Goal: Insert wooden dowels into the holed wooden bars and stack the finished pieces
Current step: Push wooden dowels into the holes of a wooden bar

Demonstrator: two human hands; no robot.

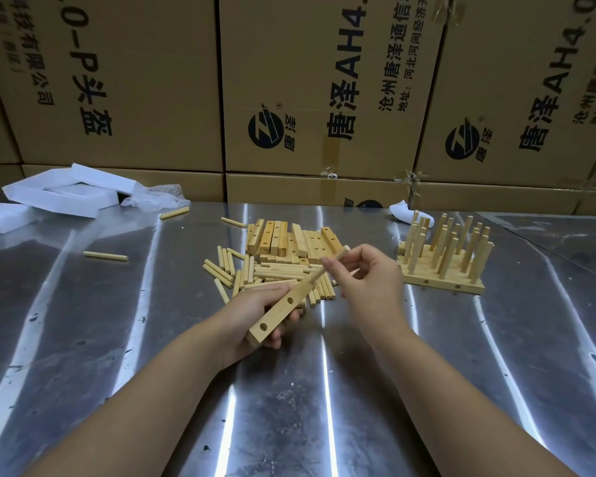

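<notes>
Head view puts your left hand (255,315) at frame centre, closed around a holed bar (287,304) that slants from lower left up to the right, clear of the surface (117,339). Your right hand (365,273) sits just right of centre, fingertips pinched on a dowel (334,261) whose lower end meets the bar's upper part. Whether it has entered a hole yet, you cannot tell from here; your fingers cover the joint. Two open holes show on the bar's near face below that.

To seat it well, line the dowel square to the bar's face before you push; at present it seems to lean along the bar rather than stand across it. Brace the bar with your left thumb close to the hole being filled, so it does not twist. Push with a slight turn, and stop once the dowel feels bottomed. Then shift your left grip down and fill the next hole.

Loose dowels (255,273) lie in a heap just above your hands, with spare bars (289,239) stacked behind them. Finished pieces (441,263), dowels upright, stand at centre right; set this one beside or on them when all its holes are filled. Stray dowels (105,256) lie at left, well apart from the heap.
</notes>
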